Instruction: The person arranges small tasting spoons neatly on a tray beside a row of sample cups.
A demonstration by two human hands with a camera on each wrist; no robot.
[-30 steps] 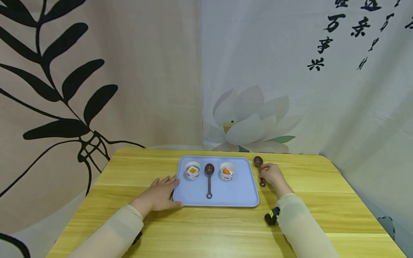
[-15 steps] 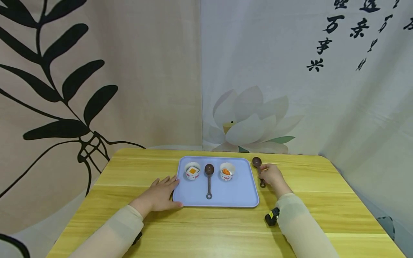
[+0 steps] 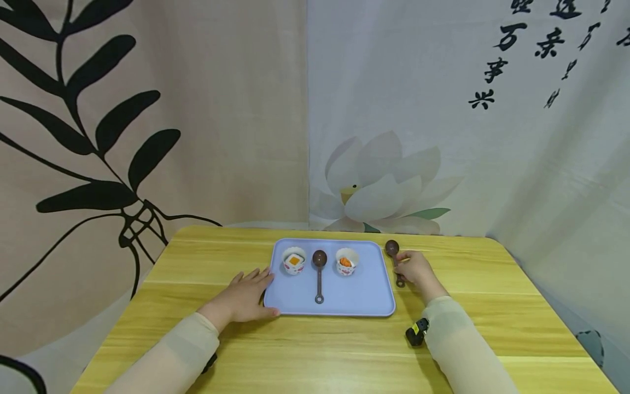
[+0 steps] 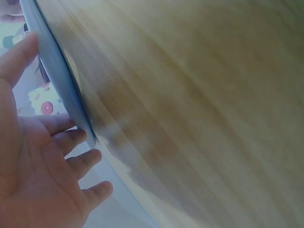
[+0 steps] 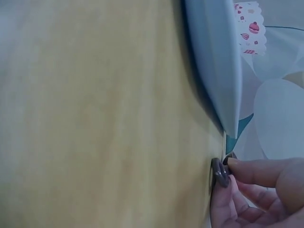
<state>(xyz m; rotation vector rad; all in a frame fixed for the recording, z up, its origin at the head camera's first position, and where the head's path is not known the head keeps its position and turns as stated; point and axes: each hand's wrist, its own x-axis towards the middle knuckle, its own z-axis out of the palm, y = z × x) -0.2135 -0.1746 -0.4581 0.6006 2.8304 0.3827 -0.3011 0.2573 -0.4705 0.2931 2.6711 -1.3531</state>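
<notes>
A pale blue tray (image 3: 295,298) lies on the table. My left hand (image 3: 246,296) rests at its left edge, fingers spread and straight; the left wrist view shows the fingertips right at the tray's rim (image 4: 59,71). Just right of the tray, my right hand (image 3: 415,268) pinches a brown spoon (image 3: 392,248) by its handle, bowl pointing away. In the right wrist view thumb and fingers close round the spoon's ringed handle end (image 5: 219,172), low by the table. A second brown spoon (image 3: 319,259) lies in the tray's middle, between two small patterned paper cups.
The left cup (image 3: 293,268) holds a white piece with an orange square; the right cup (image 3: 345,270) holds something orange. A wooden table (image 3: 334,355) spreads all round the tray. Printed curtains (image 3: 236,137) hang behind its far edge.
The spoon in my right hand has shifted very slightly to the left, toward the tray. My left hand and the tray stay where they were.
</notes>
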